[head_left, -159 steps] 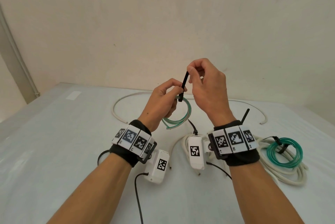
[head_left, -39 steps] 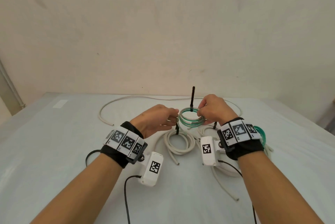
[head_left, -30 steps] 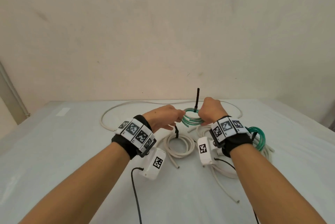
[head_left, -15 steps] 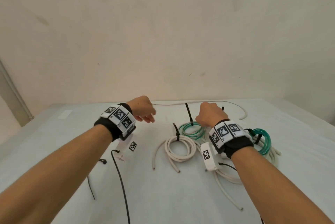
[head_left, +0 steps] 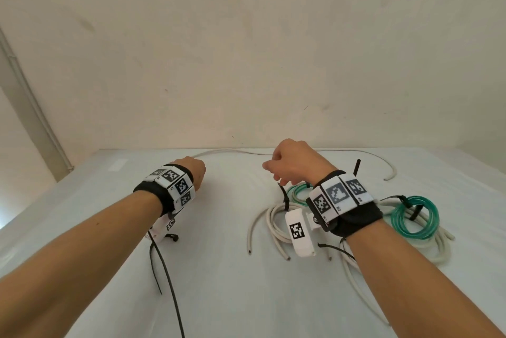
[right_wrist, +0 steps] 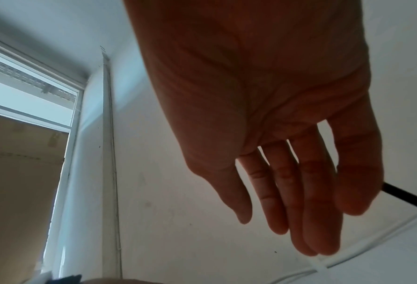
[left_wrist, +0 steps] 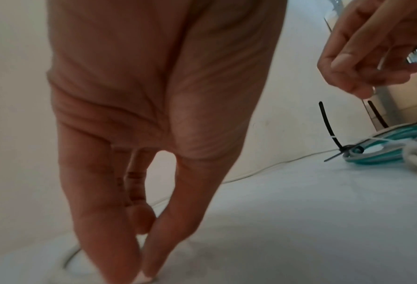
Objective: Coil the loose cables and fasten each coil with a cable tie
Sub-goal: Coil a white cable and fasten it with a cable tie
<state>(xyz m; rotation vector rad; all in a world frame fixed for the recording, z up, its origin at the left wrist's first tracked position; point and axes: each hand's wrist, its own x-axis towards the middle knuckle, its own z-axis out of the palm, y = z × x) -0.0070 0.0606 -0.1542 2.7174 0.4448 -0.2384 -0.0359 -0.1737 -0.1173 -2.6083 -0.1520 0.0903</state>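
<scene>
A loose white cable (head_left: 309, 152) runs along the back of the table. My left hand (head_left: 195, 173) reaches down to its left part. In the left wrist view that hand (left_wrist: 141, 274) has straight fingers whose tips meet on the table beside the cable (left_wrist: 68, 257). My right hand (head_left: 276, 173) hovers empty with relaxed fingers (right_wrist: 287, 221) above a tied green coil (head_left: 298, 192). This green coil (left_wrist: 377, 153) carries a black cable tie (left_wrist: 330, 130) with an upright tail. Beside it lies a white coil (head_left: 271, 221) with its own tie (head_left: 284, 196).
At the right a second green coil (head_left: 413, 217) with a tie lies on a larger white coil (head_left: 438, 252). A thin black strip (head_left: 155, 269) lies by my left forearm. The wall stands right behind the table's far edge.
Both hands have let go of the green coil, which now lies on the table. My left hand has moved left and down to the loose white cable. My right hand has lifted slightly.
</scene>
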